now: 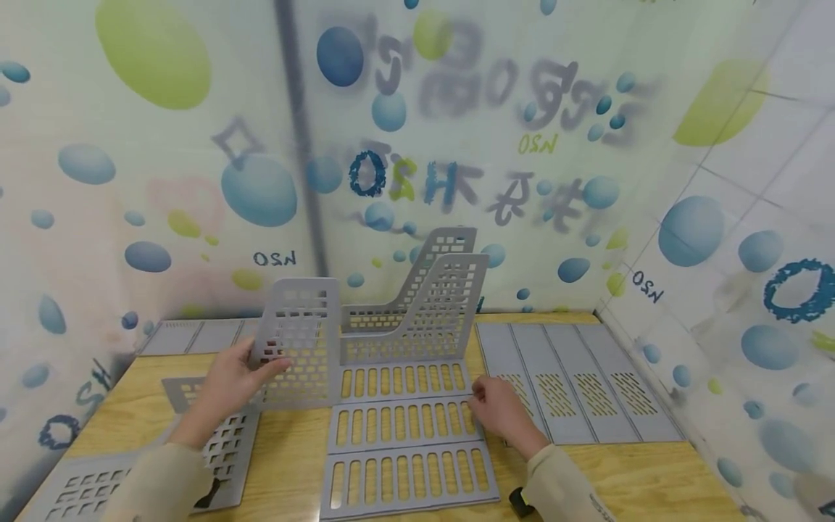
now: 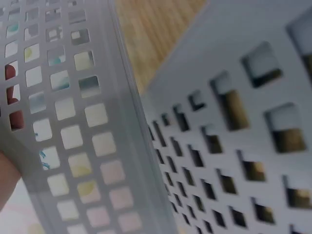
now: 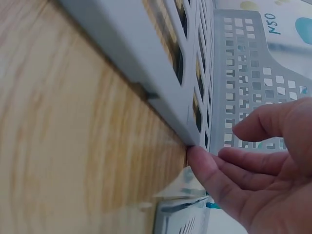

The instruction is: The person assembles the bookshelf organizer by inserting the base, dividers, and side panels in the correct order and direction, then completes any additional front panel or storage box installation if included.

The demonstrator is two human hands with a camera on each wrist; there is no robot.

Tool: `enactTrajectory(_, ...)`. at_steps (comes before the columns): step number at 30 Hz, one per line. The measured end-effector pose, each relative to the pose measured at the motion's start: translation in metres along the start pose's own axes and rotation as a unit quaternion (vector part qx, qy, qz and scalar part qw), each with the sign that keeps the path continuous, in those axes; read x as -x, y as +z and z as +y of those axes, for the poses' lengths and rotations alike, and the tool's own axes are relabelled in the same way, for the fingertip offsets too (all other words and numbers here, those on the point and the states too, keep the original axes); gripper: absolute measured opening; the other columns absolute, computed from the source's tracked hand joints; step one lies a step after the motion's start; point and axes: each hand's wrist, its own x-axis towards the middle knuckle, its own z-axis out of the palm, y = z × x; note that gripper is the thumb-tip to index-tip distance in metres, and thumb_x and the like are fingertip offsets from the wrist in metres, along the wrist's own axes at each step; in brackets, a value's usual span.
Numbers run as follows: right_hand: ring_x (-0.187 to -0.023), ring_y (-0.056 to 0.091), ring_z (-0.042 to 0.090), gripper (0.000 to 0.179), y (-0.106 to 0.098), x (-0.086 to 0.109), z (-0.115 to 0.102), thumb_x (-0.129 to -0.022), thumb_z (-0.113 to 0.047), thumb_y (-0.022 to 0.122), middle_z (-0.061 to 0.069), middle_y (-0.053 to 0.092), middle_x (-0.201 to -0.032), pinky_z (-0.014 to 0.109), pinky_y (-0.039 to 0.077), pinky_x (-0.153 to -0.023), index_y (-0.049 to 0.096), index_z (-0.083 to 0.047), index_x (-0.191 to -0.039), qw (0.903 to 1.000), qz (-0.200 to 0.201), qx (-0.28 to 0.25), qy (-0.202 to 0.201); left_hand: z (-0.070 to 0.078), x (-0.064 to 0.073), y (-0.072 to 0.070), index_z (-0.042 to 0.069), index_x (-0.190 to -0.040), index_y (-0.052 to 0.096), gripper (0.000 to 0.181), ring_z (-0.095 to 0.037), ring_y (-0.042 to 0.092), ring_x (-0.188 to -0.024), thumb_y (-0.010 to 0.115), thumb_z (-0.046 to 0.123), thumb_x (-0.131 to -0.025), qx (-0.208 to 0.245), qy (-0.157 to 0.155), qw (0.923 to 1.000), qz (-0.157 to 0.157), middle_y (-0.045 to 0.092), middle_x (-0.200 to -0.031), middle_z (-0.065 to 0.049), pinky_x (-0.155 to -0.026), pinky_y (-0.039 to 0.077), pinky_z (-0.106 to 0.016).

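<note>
My left hand (image 1: 231,380) grips an upright grey perforated side panel (image 1: 331,341), thumb on its near face and fingers behind. In the left wrist view, fingertips show through the holes of this panel (image 2: 117,97). A flat grey slotted base panel (image 1: 406,397) lies in the middle of the table, with two sloped perforated side panels (image 1: 475,304) standing at its far end. Beside the base's right edge is my right hand (image 1: 502,409). In the right wrist view, one fingertip touches the base's edge (image 3: 170,114); thumb and other fingers are loosely bent.
Flat grey panels with slanted slots (image 1: 561,348) lie at the right of the wooden table (image 1: 293,464). More perforated panels (image 1: 228,486) lie at the near left, and another flat panel (image 1: 212,337) at the far left. A patterned curtain (image 1: 424,145) hangs behind.
</note>
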Motion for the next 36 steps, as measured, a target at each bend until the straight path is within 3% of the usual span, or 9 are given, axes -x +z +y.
enactTrajectory(6, -0.087, 0.07, 0.028, 0.014, -0.001, 0.002, 0.0, -0.094, -0.004, 0.069, 0.014, 0.073, -0.097, 0.042, 0.059, -0.073, 0.072, 0.004, -0.104, 0.9999, 0.005, 0.001, -0.014, 0.009, -0.006, 0.024, -0.003, -0.116, 0.069, 0.028, -0.015, 0.067, -0.07, 0.076, 0.015, -0.095, 0.047, 0.03, 0.9976, -0.04, 0.076, -0.092, -0.009, -0.058, 0.05, -0.028)
enactTrajectory(10, -0.088, 0.07, 0.028, 0.014, -0.001, 0.001, 0.0, -0.094, -0.005, 0.069, 0.013, 0.073, -0.097, 0.042, 0.058, -0.073, 0.072, 0.003, -0.105, 0.9999, 0.0, -0.006, -0.009, 0.011, -0.006, 0.029, -0.001, -0.118, 0.068, 0.031, -0.014, 0.066, -0.073, 0.076, 0.017, -0.095, 0.025, 0.032, 0.9983, -0.041, 0.074, -0.094, -0.007, -0.059, 0.051, -0.029)
enactTrajectory(15, -0.088, 0.068, 0.026, 0.013, -0.001, 0.002, 0.003, -0.094, -0.004, 0.068, 0.01, 0.072, -0.096, 0.042, 0.057, -0.075, 0.072, 0.002, -0.105, 0.9997, -0.006, -0.024, 0.003, -0.003, 0.006, 0.003, 0.003, -0.117, 0.068, 0.038, -0.028, 0.069, -0.087, 0.08, 0.029, -0.092, -0.091, 0.027, 0.9949, -0.033, 0.074, -0.102, -0.011, -0.071, 0.057, -0.044)
enactTrajectory(17, -0.089, 0.068, 0.026, 0.013, -0.001, 0.002, 0.005, -0.094, -0.004, 0.067, 0.01, 0.072, -0.096, 0.042, 0.057, -0.075, 0.072, 0.001, -0.105, 0.9996, -0.004, -0.027, 0.002, -0.015, 0.011, -0.013, 0.003, -0.117, 0.069, 0.043, -0.037, 0.068, -0.097, 0.082, 0.033, -0.09, -0.14, 0.01, 0.9898, -0.024, 0.073, -0.109, -0.016, -0.082, 0.054, -0.056)
enactTrajectory(19, -0.088, 0.068, 0.025, 0.013, -0.001, 0.002, 0.007, -0.094, -0.003, 0.067, 0.009, 0.072, -0.096, 0.041, 0.057, -0.075, 0.073, 0.0, -0.105, 0.9997, 0.0, -0.025, 0.001, -0.027, 0.016, -0.027, 0.0, -0.118, 0.068, 0.047, -0.044, 0.066, -0.104, 0.084, 0.033, -0.089, -0.154, -0.011, 0.9876, -0.027, 0.07, -0.114, -0.021, -0.086, 0.05, -0.063)
enactTrajectory(22, -0.086, 0.068, 0.023, 0.013, -0.003, 0.003, 0.009, -0.094, -0.002, 0.065, 0.008, 0.072, -0.095, 0.04, 0.056, -0.073, 0.073, -0.001, -0.104, 0.9997, 0.005, -0.025, 0.0, -0.042, 0.022, -0.038, 0.0, -0.117, 0.068, 0.044, -0.043, 0.065, -0.105, 0.082, 0.031, -0.09, -0.125, -0.043, 0.9897, -0.055, 0.069, -0.116, -0.022, -0.087, 0.05, -0.063)
enactTrajectory(26, -0.083, 0.065, 0.018, 0.014, -0.004, 0.002, 0.011, -0.095, -0.001, 0.063, 0.006, 0.071, -0.093, 0.037, 0.055, -0.071, 0.073, -0.002, -0.104, 0.9996, -0.004, -0.028, 0.003, -0.05, 0.025, -0.034, 0.005, -0.109, 0.071, 0.027, -0.023, 0.066, -0.095, 0.08, 0.024, -0.093, -0.065, -0.058, 0.9936, -0.072, 0.069, -0.109, -0.012, -0.08, 0.056, -0.042)
enactTrajectory(29, -0.082, 0.064, 0.017, 0.014, -0.005, 0.002, 0.011, -0.095, -0.001, 0.062, 0.005, 0.07, -0.092, 0.036, 0.054, -0.072, 0.073, -0.002, -0.105, 0.9994, -0.012, -0.034, 0.003, -0.05, 0.026, -0.03, 0.009, -0.103, 0.072, 0.015, -0.009, 0.06, -0.088, 0.078, 0.018, -0.094, -0.058, -0.053, 0.9947, -0.066, 0.068, -0.103, -0.005, -0.075, 0.052, -0.03)
enactTrajectory(36, -0.085, 0.066, 0.019, 0.015, -0.004, 0.002, 0.013, -0.095, 0.0, 0.062, 0.005, 0.071, -0.093, 0.038, 0.055, -0.073, 0.073, -0.002, -0.106, 0.9992, -0.014, -0.037, -0.001, -0.039, 0.024, -0.016, 0.008, -0.106, 0.074, 0.009, -0.005, 0.062, -0.084, 0.067, 0.013, -0.101, -0.017, -0.014, 0.9935, -0.112, 0.07, -0.1, -0.002, -0.07, 0.053, -0.026)
